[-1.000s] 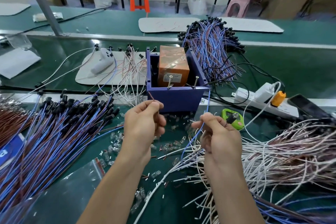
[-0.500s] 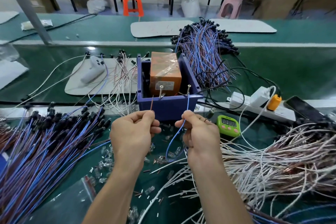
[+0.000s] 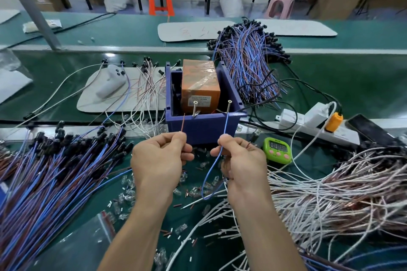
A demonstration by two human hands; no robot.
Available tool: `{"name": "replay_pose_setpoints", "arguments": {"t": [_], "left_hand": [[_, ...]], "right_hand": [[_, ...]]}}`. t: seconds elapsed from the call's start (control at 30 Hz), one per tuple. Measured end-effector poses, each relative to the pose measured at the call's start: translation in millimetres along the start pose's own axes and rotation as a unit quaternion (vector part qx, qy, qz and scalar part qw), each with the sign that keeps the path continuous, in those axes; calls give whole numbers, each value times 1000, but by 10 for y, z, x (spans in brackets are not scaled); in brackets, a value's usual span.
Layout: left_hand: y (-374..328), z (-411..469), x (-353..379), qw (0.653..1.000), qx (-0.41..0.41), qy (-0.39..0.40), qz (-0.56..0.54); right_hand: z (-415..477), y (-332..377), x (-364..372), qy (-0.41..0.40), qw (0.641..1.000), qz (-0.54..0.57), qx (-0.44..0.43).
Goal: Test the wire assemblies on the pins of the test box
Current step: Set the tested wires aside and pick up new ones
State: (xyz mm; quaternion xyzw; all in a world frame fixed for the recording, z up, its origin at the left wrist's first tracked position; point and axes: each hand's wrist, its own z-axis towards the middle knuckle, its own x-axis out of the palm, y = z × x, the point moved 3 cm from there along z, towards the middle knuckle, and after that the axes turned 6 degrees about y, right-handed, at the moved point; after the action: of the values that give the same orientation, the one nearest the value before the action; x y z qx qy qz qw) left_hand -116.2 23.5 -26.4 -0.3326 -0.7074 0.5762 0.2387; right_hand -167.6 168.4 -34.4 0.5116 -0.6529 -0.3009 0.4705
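Test box [image 3: 204,126] sits mid-bench, just beyond both hands. Two screw-like pins stand up from its near wall: left pin [image 3: 194,109] and right pin [image 3: 229,106].

Left hand [image 3: 160,158] pinches the red lead [image 3: 183,122] between thumb and forefinger. The tip points up, just left of the left pin and apparently not on it.

Right hand [image 3: 240,160] pinches the blue lead [image 3: 225,125], other fingers curled. The tip reaches the right pin's shaft (contact looks likely, cannot confirm). The blue lead loops down under that hand, and the assembly's far end is hidden.

To do it well:
- Hold blue steady against its pin.
- Ease red rightward until the bare tip meets metal.
- Both must touch together.
- Grip close to the tips so they don't wander.
- Keep the tips away from the orange block [image 3: 199,86] inside the box.
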Motion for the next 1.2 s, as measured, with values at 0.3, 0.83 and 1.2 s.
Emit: {"name": "replay_pose_setpoints", "arguments": {"t": [0.3,0.83,1.2], "left_hand": [[-5,16,16,1000,-4,-2,14],[-73,-46,51,999,22,-19,16],[-86,-41,60,999,33,-11,19]], "right_hand": [[-15,-12,-6,-3,1000,-12,2],[-28,43,-63,-46,999,-3,-16],[-36,44,-24,-15,1000,-17,-22]]}}
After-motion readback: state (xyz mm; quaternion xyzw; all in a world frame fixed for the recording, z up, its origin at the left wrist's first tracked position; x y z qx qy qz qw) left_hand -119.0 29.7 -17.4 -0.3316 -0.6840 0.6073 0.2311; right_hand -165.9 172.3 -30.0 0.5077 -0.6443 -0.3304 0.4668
